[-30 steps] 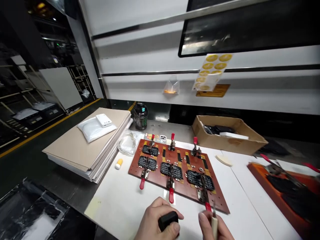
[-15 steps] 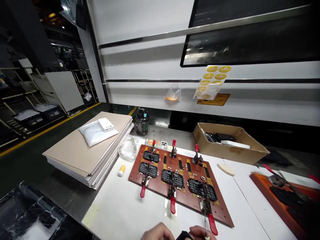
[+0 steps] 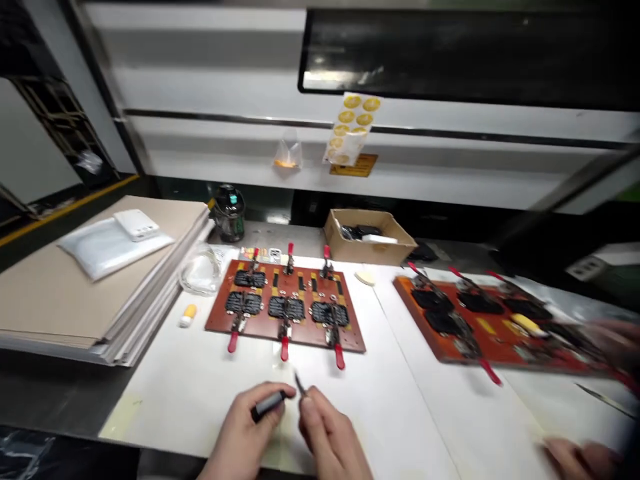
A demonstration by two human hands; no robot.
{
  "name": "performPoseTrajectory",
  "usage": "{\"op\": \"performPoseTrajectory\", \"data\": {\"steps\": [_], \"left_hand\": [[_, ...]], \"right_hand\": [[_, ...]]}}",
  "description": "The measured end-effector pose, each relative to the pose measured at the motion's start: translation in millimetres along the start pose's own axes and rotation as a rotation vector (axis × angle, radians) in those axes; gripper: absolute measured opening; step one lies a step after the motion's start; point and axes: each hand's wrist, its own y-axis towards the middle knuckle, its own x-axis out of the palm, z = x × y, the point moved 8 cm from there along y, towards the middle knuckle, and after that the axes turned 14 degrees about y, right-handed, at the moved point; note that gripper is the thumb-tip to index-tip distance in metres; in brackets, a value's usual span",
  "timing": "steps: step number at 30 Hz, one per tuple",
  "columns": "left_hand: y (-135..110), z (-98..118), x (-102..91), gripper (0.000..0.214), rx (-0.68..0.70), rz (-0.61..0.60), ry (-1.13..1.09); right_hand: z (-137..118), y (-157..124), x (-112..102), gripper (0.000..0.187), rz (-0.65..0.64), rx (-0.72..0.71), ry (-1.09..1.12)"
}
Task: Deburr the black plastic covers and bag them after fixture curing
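My left hand (image 3: 245,433) is closed round a small flat black part (image 3: 268,403) near the table's front edge. Close beside it, my right hand (image 3: 327,437) pinches thin metal tweezers (image 3: 300,385) whose tip points up towards the black part. Just beyond both hands lies a brown clamping board (image 3: 285,307) with several black parts fixed on it and red-handled toggle clamps along its front and back edges.
A second orange clamping board (image 3: 480,320) lies to the right, where another person's blurred hands (image 3: 580,460) work. A stack of beige sheets (image 3: 75,293) with a white pouch sits left; a cardboard box (image 3: 367,237), a dark jar (image 3: 229,213) and a small yellow-capped item (image 3: 188,315) stand further back.
The view has swung right and pulled back, bringing the second board and another person's hands into sight. My hands have come back up into view, still holding the black part and the tweezers.
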Motion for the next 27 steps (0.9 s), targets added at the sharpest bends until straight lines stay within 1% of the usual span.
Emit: {"op": "performPoseTrajectory", "data": {"steps": [4,7,13,17,20,23,25,27], "left_hand": [[2.1,8.8,2.4,0.028,0.029,-0.046,0.068],[-0.1,8.6,5.5,0.029,0.069,-0.057,0.100],[-1.2,9.0,4.1,0.028,0.112,-0.036,0.128],[-1.2,11.2,2.6,0.028,0.121,-0.013,0.137],[-1.8,8.2,3.5,0.026,0.109,-0.017,0.123],[-0.6,4.2,3.9,0.027,0.103,-0.030,0.118],[1.6,2.2,1.4,0.029,0.095,-0.021,0.110],[3.9,-1.2,-3.1,0.035,0.054,0.007,0.096]], "right_hand": [[4.8,-17.8,36.1,0.050,-0.116,-0.026,-0.122],[8.6,-24.4,45.9,0.048,-0.137,-0.022,-0.215],[7.4,-22.8,44.5,0.051,-0.137,-0.036,-0.342],[7.5,-20.9,45.9,0.050,-0.145,-0.043,-0.378],[10.3,-22.1,47.3,0.047,-0.144,-0.043,-0.396],[11.3,-22.7,46.0,0.046,-0.117,-0.055,-0.352],[7.4,-19.4,41.4,0.045,-0.082,-0.072,-0.268],[-0.4,-12.2,33.2,0.045,-0.037,-0.080,-0.177]]}}
